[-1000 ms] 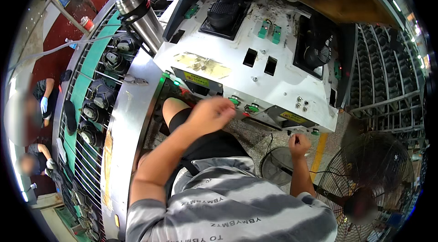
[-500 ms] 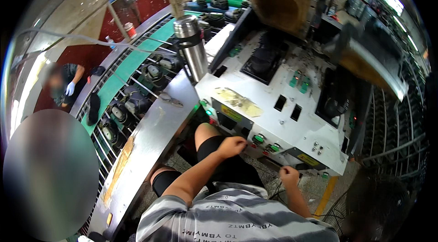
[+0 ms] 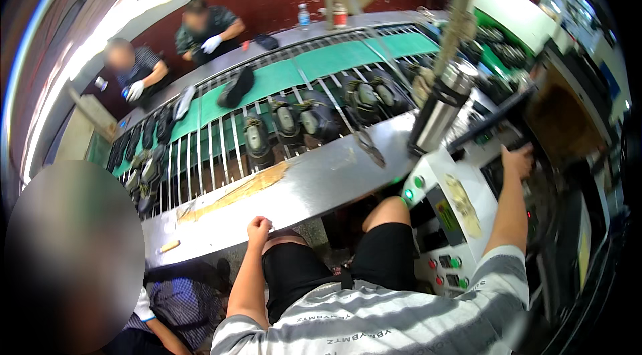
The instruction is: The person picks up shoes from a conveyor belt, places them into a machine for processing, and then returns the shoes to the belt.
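Note:
My left hand is closed beside the front edge of a metal ledge; whether something small is in its fingers is hidden. My right arm stretches to the far right, and my right hand is over the bed of a white pressing machine, beside its raised brown-lined lid. Blur and the dark background hide what its fingers touch. Green and red buttons sit on the machine's front. Pliers lie on the ledge, left of a steel thermos.
Beyond the ledge, a roller conveyor with a green belt carries several dark shoes. Two people with white gloves work across it. Another person's arm shows at lower left. A small yellowish piece lies on the ledge.
The view has turned left toward the conveyor. My right hand has gone from in front of the machine's panel to over its bed. My left hand has moved from the panel to beside the ledge.

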`<state>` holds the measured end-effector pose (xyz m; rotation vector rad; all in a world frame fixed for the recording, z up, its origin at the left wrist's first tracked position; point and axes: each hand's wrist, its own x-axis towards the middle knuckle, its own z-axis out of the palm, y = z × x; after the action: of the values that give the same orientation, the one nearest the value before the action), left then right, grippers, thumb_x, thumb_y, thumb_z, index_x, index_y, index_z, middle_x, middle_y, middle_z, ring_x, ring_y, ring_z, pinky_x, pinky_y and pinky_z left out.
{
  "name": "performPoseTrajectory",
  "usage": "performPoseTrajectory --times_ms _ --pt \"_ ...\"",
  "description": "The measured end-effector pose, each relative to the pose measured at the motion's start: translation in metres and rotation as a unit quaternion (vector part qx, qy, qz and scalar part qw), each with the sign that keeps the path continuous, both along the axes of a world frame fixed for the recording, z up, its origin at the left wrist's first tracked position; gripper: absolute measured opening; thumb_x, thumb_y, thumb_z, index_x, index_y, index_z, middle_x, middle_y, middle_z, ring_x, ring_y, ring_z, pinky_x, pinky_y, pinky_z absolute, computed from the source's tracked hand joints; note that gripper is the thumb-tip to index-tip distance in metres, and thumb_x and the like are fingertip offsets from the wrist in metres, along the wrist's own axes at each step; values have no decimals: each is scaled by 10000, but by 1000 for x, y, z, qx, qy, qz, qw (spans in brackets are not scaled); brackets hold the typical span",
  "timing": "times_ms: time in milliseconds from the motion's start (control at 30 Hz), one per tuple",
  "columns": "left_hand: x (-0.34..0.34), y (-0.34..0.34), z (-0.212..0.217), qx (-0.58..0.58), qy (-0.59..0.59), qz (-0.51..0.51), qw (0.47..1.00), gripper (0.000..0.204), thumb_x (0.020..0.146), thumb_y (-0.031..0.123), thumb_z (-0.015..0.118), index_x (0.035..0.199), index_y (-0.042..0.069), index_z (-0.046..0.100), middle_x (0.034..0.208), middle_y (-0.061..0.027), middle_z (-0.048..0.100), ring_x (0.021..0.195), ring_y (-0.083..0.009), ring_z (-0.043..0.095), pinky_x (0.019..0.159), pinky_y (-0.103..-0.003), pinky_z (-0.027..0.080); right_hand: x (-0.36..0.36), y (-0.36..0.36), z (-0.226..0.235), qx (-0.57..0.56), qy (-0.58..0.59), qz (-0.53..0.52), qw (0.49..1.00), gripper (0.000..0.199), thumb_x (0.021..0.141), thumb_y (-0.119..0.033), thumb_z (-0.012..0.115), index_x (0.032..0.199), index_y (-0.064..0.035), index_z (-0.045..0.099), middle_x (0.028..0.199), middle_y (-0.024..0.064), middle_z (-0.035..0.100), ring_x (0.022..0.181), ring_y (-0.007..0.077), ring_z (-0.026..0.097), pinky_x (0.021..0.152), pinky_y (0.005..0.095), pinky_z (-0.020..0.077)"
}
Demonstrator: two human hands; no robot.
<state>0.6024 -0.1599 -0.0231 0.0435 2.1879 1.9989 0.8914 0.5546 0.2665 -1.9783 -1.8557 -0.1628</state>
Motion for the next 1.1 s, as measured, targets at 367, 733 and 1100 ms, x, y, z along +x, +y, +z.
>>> performPoseTrajectory --times_ms 367,733,1100 --pt "6 35 17 -26 -58 41 997 158 844 144 603 875 2 665 696 -72 647 562 -124 588 534 -274 471 44 -7 -46 110 180 12 977 992 692 -571 750 1321 88 357 1288 302 492 1182 432 504 990 510 416" --pt "26 81 43 134 -113 -236 956 283 888 141 662 1145 40 597 1020 -53 643 944 -139 599 839 -287 489 3 -179 -108 162 506 259 807 618 756 -257 822 1188 107 570 1271 210 573 1057 305 602 950 410 475" --pt "-21 68 139 597 -203 -170 757 835 644 330 757 1349 5 448 1274 -175 564 1163 -336 554 1005 -485 444 -220 -424 -39 -474 205 679 522 544 790 -286 753 1233 -24 577 1151 104 625 1113 213 572 929 367 459"
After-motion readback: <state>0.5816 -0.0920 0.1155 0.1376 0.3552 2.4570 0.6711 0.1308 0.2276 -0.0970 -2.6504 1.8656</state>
